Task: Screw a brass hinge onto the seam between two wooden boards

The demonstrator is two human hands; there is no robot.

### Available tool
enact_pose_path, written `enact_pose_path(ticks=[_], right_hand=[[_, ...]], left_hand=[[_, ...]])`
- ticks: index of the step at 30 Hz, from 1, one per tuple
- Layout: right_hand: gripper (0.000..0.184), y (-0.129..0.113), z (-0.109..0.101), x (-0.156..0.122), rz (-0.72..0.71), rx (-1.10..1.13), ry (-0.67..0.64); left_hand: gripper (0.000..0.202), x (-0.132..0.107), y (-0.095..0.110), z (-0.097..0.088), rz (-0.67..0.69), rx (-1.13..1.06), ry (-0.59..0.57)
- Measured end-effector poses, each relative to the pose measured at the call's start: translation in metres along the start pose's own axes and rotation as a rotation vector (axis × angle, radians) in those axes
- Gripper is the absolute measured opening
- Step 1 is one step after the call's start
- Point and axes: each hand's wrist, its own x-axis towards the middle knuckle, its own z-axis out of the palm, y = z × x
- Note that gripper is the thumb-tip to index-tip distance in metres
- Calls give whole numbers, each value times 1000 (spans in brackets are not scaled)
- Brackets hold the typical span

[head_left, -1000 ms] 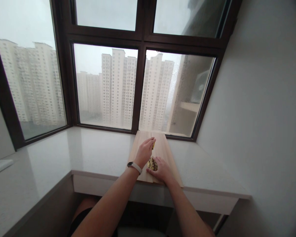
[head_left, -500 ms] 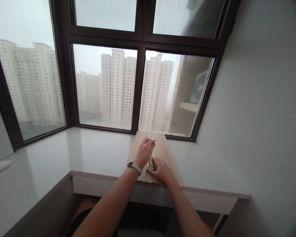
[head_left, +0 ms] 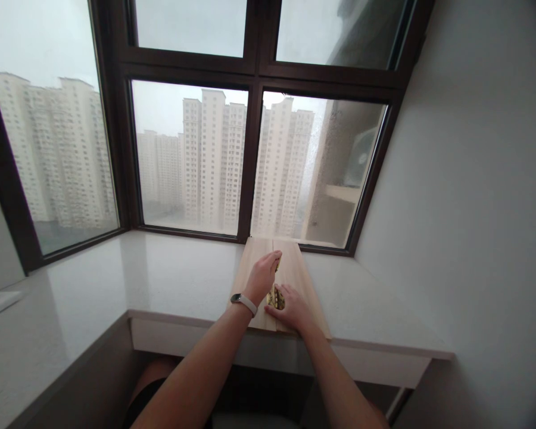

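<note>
Two pale wooden boards (head_left: 304, 286) lie side by side on the white ledge, with a thin seam between them. My right hand (head_left: 293, 307) rests on the boards, thumb and fingers around a gold-coloured patterned metal hinge (head_left: 276, 298) that sits over the seam. Above it and slightly farther away, my left hand (head_left: 264, 274), with a light wristband (head_left: 245, 302) on the wrist, is closed in a pinch. A small gold-coloured metal piece (head_left: 277, 263) shows at its fingertips; most of it is hidden by the fingers.
The white ledge (head_left: 178, 274) runs under dark-framed windows (head_left: 250, 167), and its front edge (head_left: 183, 319) is near my forearms. A plain wall (head_left: 464, 196) stands on the right. A flat white object (head_left: 0, 302) lies at the far left.
My left hand has turned slightly, and more of the gold-coloured piece shows below its fingertips. The right hand and the hinge have stayed in place.
</note>
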Motion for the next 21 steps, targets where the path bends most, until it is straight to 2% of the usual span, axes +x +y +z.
enact_pose_path(ticks=[11,21], right_hand=[[88,2,4,1,10,4,7],[85,2,2,1,2,-2,15]], left_hand=[[21,2,7,-4,13,43,12],[30,1,5,-1,35,-8,0]])
